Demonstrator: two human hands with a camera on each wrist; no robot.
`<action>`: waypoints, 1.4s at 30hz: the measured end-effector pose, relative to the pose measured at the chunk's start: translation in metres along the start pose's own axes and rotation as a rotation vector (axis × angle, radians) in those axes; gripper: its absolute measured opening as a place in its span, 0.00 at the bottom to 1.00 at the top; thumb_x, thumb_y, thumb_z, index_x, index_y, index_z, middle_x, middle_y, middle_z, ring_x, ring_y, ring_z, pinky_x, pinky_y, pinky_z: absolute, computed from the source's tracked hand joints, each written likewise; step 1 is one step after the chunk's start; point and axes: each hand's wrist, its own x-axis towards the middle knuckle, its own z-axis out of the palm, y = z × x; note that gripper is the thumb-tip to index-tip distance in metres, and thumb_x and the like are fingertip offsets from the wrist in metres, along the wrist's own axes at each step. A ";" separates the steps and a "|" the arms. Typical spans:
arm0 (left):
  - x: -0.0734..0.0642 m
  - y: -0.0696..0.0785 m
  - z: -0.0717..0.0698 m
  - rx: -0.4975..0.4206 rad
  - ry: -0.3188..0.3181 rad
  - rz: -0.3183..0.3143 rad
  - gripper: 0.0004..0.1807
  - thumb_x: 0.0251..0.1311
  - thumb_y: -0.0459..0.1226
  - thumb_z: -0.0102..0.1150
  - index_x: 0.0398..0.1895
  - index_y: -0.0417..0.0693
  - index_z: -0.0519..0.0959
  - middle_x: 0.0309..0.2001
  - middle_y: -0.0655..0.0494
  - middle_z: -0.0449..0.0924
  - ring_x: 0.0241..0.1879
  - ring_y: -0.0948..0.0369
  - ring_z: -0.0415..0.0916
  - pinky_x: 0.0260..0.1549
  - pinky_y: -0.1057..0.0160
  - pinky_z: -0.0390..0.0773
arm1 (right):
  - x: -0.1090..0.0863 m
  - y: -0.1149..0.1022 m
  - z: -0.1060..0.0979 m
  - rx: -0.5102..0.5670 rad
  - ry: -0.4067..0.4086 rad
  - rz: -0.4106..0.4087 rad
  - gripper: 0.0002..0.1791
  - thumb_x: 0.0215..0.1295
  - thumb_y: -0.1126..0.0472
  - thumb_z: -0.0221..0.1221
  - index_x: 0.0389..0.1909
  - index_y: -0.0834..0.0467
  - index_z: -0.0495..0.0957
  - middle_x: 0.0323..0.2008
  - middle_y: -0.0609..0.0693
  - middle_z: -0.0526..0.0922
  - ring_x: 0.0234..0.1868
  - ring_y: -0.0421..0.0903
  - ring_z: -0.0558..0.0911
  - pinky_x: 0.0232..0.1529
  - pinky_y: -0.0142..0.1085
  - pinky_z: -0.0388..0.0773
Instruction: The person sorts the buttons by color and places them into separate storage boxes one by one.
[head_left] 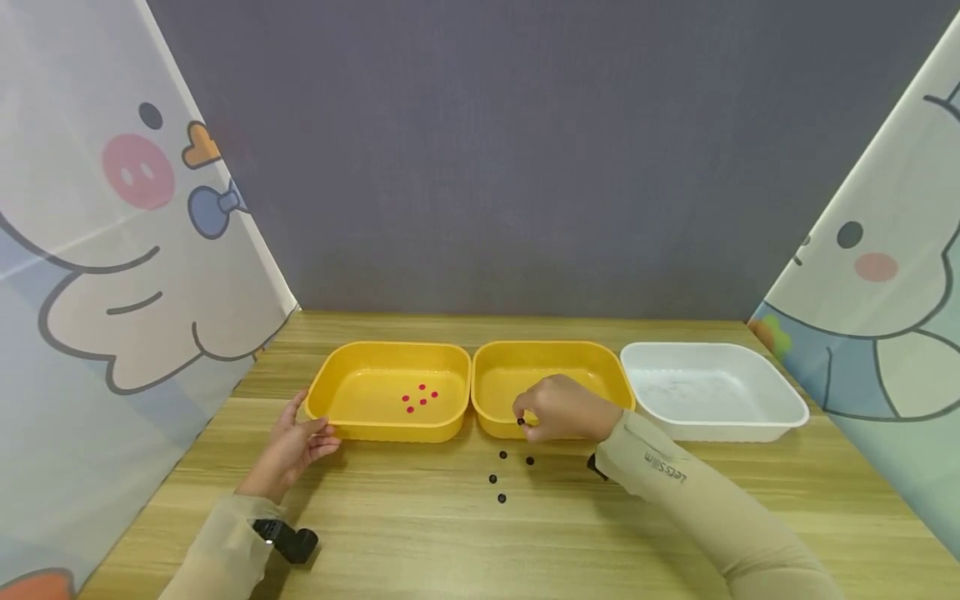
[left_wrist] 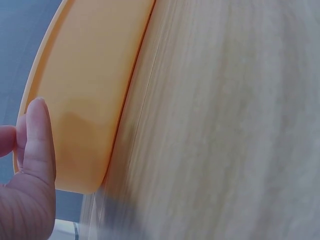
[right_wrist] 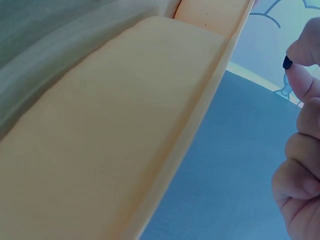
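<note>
My right hand [head_left: 566, 408] is over the front of the middle yellow tray [head_left: 551, 348]. Thumb and index finger pinch a small black round piece [right_wrist: 287, 62], with the other fingers curled in. Several more small black pieces [head_left: 502, 498] lie on the table before that tray. At the front left corner of the left yellow tray [head_left: 397, 432], my left hand [head_left: 292, 446] rests with its fingers fairly straight, touching the rim. In the left wrist view, one finger [left_wrist: 39, 135] stands up against the tray's outer wall. Several small red round pieces [head_left: 423, 402] lie inside this tray.
A white tray [head_left: 720, 432] stands to the right of the middle tray, all three in a row on the wooden table [head_left: 405, 525]. Behind them rises a grey panel [head_left: 480, 167]. Cartoon-printed side panels [head_left: 90, 250] flank the table.
</note>
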 end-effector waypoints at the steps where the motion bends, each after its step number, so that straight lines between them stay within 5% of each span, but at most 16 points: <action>1: 0.000 0.000 0.000 0.003 0.000 0.000 0.42 0.72 0.27 0.36 0.74 0.55 0.22 0.23 0.57 0.75 0.19 0.64 0.78 0.28 0.66 0.84 | 0.000 0.001 0.000 0.001 0.008 -0.001 0.03 0.47 0.65 0.63 0.26 0.55 0.82 0.22 0.43 0.82 0.18 0.32 0.69 0.24 0.23 0.73; 14: 0.001 -0.005 0.000 0.001 -0.007 -0.005 0.42 0.72 0.27 0.37 0.74 0.56 0.23 0.23 0.56 0.76 0.19 0.63 0.79 0.27 0.66 0.84 | 0.000 0.014 -0.001 0.009 0.018 0.010 0.04 0.47 0.66 0.62 0.26 0.56 0.82 0.25 0.46 0.84 0.18 0.32 0.69 0.22 0.22 0.71; 27: 0.002 -0.002 -0.003 0.044 -0.022 0.016 0.42 0.72 0.27 0.37 0.74 0.54 0.22 0.23 0.57 0.76 0.20 0.64 0.79 0.28 0.66 0.84 | -0.003 0.025 -0.004 0.037 0.035 0.071 0.03 0.49 0.67 0.61 0.26 0.57 0.81 0.19 0.46 0.80 0.15 0.30 0.56 0.17 0.23 0.64; 42: -0.001 -0.004 -0.001 0.061 0.005 0.014 0.43 0.72 0.27 0.38 0.74 0.54 0.22 0.25 0.56 0.75 0.20 0.63 0.79 0.28 0.66 0.84 | 0.001 0.045 -0.015 0.063 -0.076 0.190 0.05 0.51 0.66 0.60 0.29 0.58 0.83 0.16 0.40 0.73 0.15 0.32 0.57 0.19 0.26 0.66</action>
